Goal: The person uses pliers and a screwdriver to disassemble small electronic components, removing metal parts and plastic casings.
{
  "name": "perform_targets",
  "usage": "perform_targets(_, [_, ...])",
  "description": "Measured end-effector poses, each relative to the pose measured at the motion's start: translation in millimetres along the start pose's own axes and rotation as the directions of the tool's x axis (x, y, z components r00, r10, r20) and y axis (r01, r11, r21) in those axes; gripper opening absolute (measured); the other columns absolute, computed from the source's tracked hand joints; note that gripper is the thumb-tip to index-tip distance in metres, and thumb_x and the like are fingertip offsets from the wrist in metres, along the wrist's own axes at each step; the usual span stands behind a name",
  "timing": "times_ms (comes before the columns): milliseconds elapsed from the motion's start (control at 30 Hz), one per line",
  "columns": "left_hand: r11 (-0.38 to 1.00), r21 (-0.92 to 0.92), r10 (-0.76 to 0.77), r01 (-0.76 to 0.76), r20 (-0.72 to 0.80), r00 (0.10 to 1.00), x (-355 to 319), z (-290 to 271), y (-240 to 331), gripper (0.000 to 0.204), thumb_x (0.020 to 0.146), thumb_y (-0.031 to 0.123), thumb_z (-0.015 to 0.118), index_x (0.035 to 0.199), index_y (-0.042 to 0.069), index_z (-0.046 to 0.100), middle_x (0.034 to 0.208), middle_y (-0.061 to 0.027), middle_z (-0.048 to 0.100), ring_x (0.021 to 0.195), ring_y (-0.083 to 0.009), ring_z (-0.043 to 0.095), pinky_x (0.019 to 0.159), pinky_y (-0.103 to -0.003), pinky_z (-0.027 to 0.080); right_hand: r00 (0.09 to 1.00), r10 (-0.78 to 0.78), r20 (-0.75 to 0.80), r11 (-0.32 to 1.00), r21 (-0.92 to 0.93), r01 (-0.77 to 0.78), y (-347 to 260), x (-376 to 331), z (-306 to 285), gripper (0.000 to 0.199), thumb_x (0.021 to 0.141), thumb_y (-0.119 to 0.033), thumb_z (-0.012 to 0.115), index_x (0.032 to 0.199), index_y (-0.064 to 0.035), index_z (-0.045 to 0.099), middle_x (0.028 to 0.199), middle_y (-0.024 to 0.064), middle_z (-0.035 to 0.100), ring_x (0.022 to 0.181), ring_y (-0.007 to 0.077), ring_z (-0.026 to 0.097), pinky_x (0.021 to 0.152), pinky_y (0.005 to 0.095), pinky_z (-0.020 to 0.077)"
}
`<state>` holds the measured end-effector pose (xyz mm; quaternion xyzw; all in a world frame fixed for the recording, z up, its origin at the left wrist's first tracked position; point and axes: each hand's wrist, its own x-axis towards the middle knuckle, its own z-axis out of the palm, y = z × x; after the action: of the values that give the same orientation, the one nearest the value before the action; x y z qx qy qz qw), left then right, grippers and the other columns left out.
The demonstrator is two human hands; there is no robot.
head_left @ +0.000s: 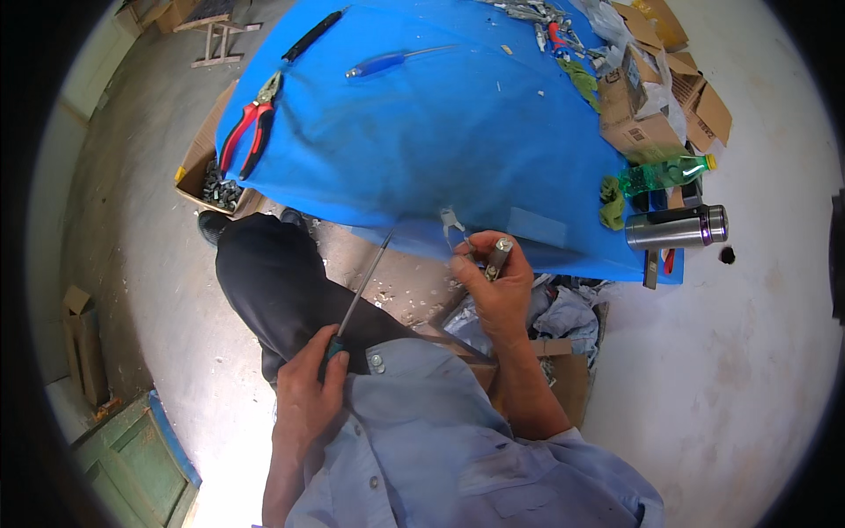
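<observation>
My left hand (310, 383) is wrapped round the dark green handle of a screwdriver (363, 289), low over my lap. Its long thin shaft points up and away, toward the table's near edge. At that edge my right hand (503, 295) is closed on a small silver metal piece with a rounded, tube-like body (498, 255). A forked, pale metal part (451, 225) sticks out past the fingertips of the same hand. Whether the two metal parts are joined is hidden by the fingers. The screwdriver's tip stays apart from both.
On the blue-covered table (387, 150) lie red-and-black pliers (253, 128), a blue-handled screwdriver (378, 65) and a black-handled tool (313, 35). A green bottle (660, 176), steel flask (673, 227) and cardboard boxes (638, 110) crowd the right. A box of metal pieces (220, 189) stands left.
</observation>
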<state>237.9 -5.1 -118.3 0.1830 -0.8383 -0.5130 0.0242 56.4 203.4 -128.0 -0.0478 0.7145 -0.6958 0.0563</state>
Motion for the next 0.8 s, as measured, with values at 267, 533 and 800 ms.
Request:
perform_targets(267, [0.998,-0.017,-0.055,0.055,0.012,0.998,3,2,-5,0.032,0.096,0.010,0.066,0.127,0.002,0.066,0.090,-0.0197,0.071,0.072,-0.0318,0.070,0.067,-0.039,0.053,0.994,-0.103,0.026,0.971,-0.216,0.106,-7,-4,3,0.030,0.087,0.002,0.079,0.114,-0.0046,0.067,0.101,0.0056,0.074,0.093,0.0104,0.068,0.082,0.0266,0.0557])
perform_targets(533, [0.999,-0.027,-0.036,0.036,-0.016,0.999,5,2,-5,0.031,0.096,0.010,0.066,0.126,0.003,0.066,0.084,-0.0172,0.070,0.064,-0.0272,0.066,0.063,-0.037,0.051,0.976,-0.211,0.055,0.931,-0.293,0.218,-9,-6,11,0.027,0.087,0.000,0.080,0.112,-0.0048,0.070,0.097,0.0047,0.076,0.087,0.0068,0.068,0.074,0.0231,0.0547])
perform_targets(800, [0.998,-0.013,-0.069,0.069,-0.010,0.998,4,3,-4,0.031,0.096,0.010,0.066,0.126,0.004,0.066,0.085,-0.0179,0.070,0.064,-0.0264,0.066,0.063,-0.037,0.051,0.977,-0.208,0.043,0.944,-0.252,0.212,-8,-6,9,0.028,0.086,0.000,0.080,0.112,-0.0049,0.070,0.095,0.0045,0.075,0.087,0.0073,0.068,0.075,0.0242,0.0545])
